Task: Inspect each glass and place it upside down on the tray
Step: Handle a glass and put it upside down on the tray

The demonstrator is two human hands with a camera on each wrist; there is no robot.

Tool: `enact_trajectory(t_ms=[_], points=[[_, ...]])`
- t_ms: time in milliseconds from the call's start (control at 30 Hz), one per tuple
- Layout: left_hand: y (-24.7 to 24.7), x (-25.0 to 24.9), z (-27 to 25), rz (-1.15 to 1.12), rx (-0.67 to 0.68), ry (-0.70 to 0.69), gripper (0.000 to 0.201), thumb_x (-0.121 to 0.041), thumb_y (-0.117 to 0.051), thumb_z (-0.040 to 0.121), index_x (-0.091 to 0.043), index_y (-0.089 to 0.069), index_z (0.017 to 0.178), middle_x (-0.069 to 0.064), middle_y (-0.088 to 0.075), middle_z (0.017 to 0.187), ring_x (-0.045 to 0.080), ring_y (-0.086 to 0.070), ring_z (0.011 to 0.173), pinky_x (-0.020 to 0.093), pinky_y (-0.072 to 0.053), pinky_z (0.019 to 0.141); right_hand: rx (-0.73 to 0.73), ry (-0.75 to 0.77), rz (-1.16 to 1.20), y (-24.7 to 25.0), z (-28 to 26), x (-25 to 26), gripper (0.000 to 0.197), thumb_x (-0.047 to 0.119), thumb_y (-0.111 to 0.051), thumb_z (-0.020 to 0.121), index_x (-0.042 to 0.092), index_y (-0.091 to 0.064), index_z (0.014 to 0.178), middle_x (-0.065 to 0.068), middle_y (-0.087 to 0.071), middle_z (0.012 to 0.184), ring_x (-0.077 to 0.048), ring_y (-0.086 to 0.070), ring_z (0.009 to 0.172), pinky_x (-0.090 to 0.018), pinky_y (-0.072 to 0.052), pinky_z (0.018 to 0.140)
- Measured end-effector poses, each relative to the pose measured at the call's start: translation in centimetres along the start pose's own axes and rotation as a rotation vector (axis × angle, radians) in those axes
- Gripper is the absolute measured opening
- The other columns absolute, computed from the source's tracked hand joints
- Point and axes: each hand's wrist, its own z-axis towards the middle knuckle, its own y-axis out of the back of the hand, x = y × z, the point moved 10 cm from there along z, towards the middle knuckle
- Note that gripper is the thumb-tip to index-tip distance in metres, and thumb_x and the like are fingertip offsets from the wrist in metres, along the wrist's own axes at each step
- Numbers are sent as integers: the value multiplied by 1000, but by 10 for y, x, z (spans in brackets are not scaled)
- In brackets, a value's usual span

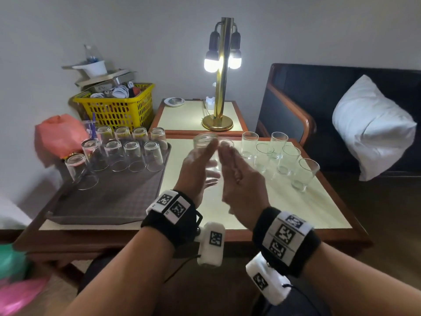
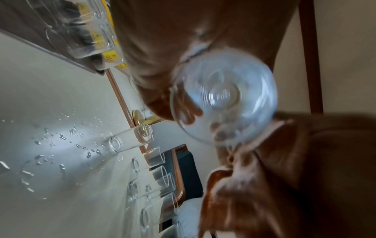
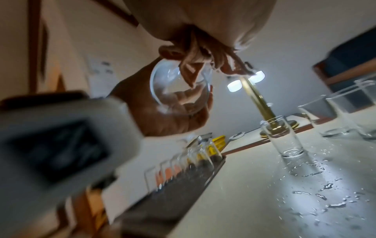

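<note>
A clear glass [image 1: 206, 144] is held tilted above the middle of the table, its mouth pointing away toward the lamp. My left hand [image 1: 197, 170] grips it from the left and my right hand [image 1: 238, 176] from the right. The left wrist view looks at the glass's round base [image 2: 223, 96]. In the right wrist view the glass [image 3: 179, 90] lies in the left palm under curled right fingers [image 3: 205, 53]. Several glasses [image 1: 134, 158] stand upside down on the grey tray [image 1: 109, 201] at the left. Several upright glasses [image 1: 284, 160] stand on the table at the right.
Water drops [image 3: 325, 193] lie on the cream tabletop [image 1: 296, 206]. A lit brass lamp [image 1: 219, 87] stands on a side table behind. A yellow basket [image 1: 116, 108] and a pink bag [image 1: 59, 135] sit behind the tray. A dark sofa with a white pillow [image 1: 371, 126] is at the right.
</note>
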Motion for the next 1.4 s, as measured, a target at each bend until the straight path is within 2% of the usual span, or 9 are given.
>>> enact_trajectory(t_ms=[67,167,233,367,533,700,933,1133,1400], points=[[-4,8,-3,-54,47,71,44,-65,-55,96,-28,-58,120,22,-66,126,40,-69,110,54,-55,99,-4,11,-12,0,4,-3,49,29,-53,106,27,-40,152,19,-51,147,-14,-67,99,-34,-59,87],[-13,7,-6,59,116,47,56,-61,-66,90,-20,-55,126,22,-70,119,36,-74,90,41,-59,77,-114,-45,39,18,18,-9,48,30,-51,106,23,-43,152,16,-55,143,-5,-66,113,-36,-58,96],[-2,-4,-4,48,15,-41,63,-66,-72,81,-22,-58,124,18,-70,116,33,-74,86,39,-60,77,-59,-20,32,7,9,-6,49,34,-51,105,28,-41,153,15,-59,138,-5,-69,91,-32,-61,80],[-6,4,-12,-34,59,51,50,-59,-63,94,-22,-55,127,22,-67,125,38,-72,103,49,-59,88,-4,62,-24,3,11,1,45,36,-52,105,30,-44,149,11,-57,144,-2,-59,86,-16,-54,73],[-2,-3,-27,298,-2,-160,81,-53,-88,71,-14,-56,134,5,-75,107,22,-75,89,43,-61,83,146,165,-220,15,42,30,40,31,-51,105,18,-56,143,12,-71,112,7,-62,83,-11,-53,72],[15,-5,-46,722,-189,-325,78,-41,-91,75,-18,-57,140,0,-73,118,17,-72,92,35,-63,84,417,422,-764,-8,23,41,32,19,-59,103,15,-63,134,-4,-70,126,-22,-66,110,-30,-53,91],[22,-16,-67,804,-320,-436,79,-42,-87,79,-23,-52,147,-2,-72,119,11,-66,91,7,-44,72,423,497,-665,-13,12,51,30,9,-66,97,16,-71,125,-2,-73,118,-22,-66,103,-36,-58,87],[14,-13,-74,803,-331,-458,77,-41,-87,80,-22,-53,146,0,-73,120,19,-71,100,30,-58,86,367,535,-713,-11,7,52,31,6,-68,95,17,-72,124,-2,-73,118,-24,-66,104,-37,-59,87],[6,-16,-81,792,-357,-496,79,-40,-88,80,-22,-52,147,2,-73,120,21,-71,101,36,-60,89,354,558,-677,-10,4,61,30,6,-69,94,15,-72,122,-2,-74,115,-23,-67,102,-39,-59,86]])
